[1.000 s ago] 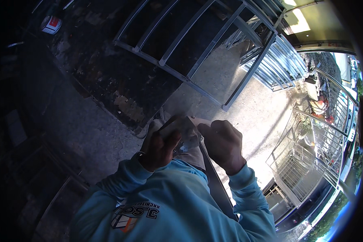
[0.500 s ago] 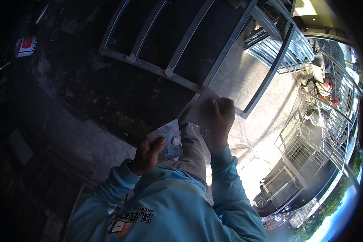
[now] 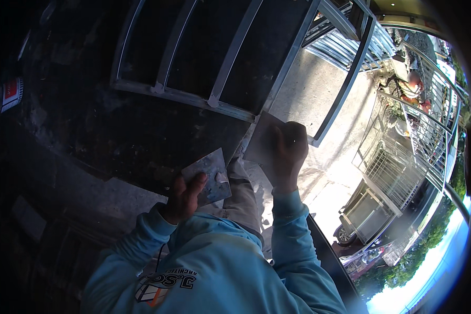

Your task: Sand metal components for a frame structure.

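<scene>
My left hand [image 3: 182,198] grips a flat, squarish sheet plate [image 3: 206,166], its thumb on top. A small pale dab of paste [image 3: 221,178] sits on that plate. In my right hand [image 3: 290,154] is a thin, flat, dark grey spreader blade [image 3: 260,135], fingers closed round its near side. The blade's far edge is at the corner of a grey metal frame [image 3: 188,98]; whether it touches cannot be made out. Pale grey patches of filler [image 3: 213,101] mark the frame's joints. The frame lies on a dark worktable [image 3: 115,125].
A red and white can [image 3: 11,94] stands at the table's far left. Metal bars [image 3: 327,51] are stacked on the concrete floor beyond the frame. To the right are a vehicle with a caged bed [image 3: 371,209], metal railings and a person [image 3: 414,86] farther off.
The table, frame and can have shifted left and slightly up in the picture. The blade in my right hand, blurred before, now shows sharply by the frame's corner. Both hands keep their hold.
</scene>
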